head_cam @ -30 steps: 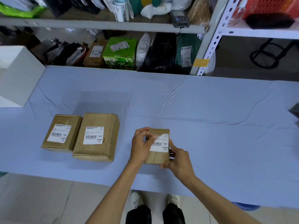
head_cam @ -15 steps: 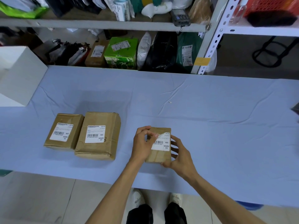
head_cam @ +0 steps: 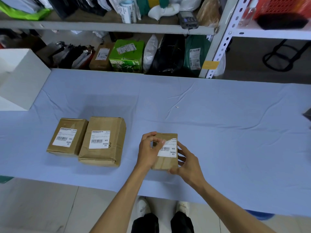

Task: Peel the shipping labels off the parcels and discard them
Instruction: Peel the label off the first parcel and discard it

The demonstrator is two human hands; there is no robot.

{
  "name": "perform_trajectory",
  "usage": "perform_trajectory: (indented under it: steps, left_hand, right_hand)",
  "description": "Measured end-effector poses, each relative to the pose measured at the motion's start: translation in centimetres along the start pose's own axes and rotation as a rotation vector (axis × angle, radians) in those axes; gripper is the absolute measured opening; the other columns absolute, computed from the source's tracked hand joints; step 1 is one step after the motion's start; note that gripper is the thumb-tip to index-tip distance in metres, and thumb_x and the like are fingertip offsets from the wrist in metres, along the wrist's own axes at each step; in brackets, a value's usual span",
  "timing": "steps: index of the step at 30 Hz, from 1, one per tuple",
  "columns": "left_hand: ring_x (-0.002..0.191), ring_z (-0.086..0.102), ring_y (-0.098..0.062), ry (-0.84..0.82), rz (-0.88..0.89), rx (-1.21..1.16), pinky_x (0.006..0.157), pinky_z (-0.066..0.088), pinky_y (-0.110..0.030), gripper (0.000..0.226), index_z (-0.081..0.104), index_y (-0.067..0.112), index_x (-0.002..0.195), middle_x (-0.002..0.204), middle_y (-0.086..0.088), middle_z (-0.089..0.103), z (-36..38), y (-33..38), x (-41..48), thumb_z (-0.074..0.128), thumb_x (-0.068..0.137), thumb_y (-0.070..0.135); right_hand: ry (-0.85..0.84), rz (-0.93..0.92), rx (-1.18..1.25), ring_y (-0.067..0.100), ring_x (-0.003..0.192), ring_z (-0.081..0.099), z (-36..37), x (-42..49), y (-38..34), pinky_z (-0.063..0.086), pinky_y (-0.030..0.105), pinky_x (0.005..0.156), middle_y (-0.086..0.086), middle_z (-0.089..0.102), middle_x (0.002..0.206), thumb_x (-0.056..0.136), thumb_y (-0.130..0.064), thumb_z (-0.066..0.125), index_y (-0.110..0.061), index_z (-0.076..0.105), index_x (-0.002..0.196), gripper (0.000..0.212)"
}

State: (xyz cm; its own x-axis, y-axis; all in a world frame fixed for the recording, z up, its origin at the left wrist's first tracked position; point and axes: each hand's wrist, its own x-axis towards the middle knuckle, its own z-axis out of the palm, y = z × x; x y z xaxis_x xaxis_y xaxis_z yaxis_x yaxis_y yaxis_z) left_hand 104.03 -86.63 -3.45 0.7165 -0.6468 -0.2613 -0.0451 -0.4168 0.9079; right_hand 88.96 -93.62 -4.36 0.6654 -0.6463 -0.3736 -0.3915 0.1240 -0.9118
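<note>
We see the left hand (head_cam: 148,151) pinching the lifted far-left corner of the shipping label (head_cam: 168,149) between thumb and forefinger. The right hand (head_cam: 189,163) grips the small brown parcel (head_cam: 165,163) from its right side, fingers spread, near the desk's (head_cam: 218,132) near edge.

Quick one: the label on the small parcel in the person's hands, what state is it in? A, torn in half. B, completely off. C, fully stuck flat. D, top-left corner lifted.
D: the left hand pinches the top-left corner of the label, which curls up off the small parcel, while the rest lies stuck and the right hand grips the parcel's right side.
</note>
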Motion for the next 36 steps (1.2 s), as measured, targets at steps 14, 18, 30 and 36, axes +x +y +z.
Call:
perform_trajectory:
  steps: [14,18,30,36]
  left_hand:
    - [0.114,0.047,-0.006,0.024,-0.022,-0.065,0.07,0.047,-0.005,0.011,0.064,0.018,0.077,0.128,0.01,0.048,0.23,0.15,-0.55,0.07,0.085,0.023]
    - [0.114,0.047,-0.006,0.019,-0.019,-0.061,0.073,0.047,-0.006,0.012,0.064,0.018,0.076,0.127,0.011,0.048,0.21,0.24,-0.52,0.07,0.085,0.023]
    - [0.12,0.047,-0.005,-0.007,-0.026,-0.053,0.093,0.043,-0.018,0.014,0.067,0.013,0.076,0.13,0.011,0.049,-0.05,-0.04,-0.31,0.072,0.083,0.024]
    - [0.121,0.046,-0.006,-0.014,-0.031,-0.057,0.084,0.043,-0.009,0.014,0.065,0.017,0.074,0.131,0.01,0.048,-0.16,0.15,-0.38,0.071,0.084,0.024]
  right_hand:
    - [-0.046,0.023,-0.083,0.004,0.087,0.069,-0.24,0.15,-0.55,0.055,0.015,0.069,-0.016,0.072,0.098,0.054,0.006,0.079,-0.028,0.046,0.14,0.098]
    - [-0.046,0.018,-0.096,0.004,0.084,0.07,-0.21,0.31,-0.55,0.055,0.016,0.067,-0.019,0.072,0.093,0.053,0.005,0.08,-0.03,0.047,0.138,0.098]
    - [-0.039,0.007,-0.131,0.005,0.083,0.07,-0.27,0.42,-0.44,0.055,0.015,0.066,-0.023,0.072,0.091,0.05,0.002,0.079,-0.058,0.045,0.115,0.095]
    - [-0.036,0.001,-0.139,0.006,0.083,0.07,-0.22,0.48,-0.36,0.057,0.018,0.069,-0.02,0.073,0.092,0.05,0.0,0.079,-0.055,0.047,0.116,0.091]
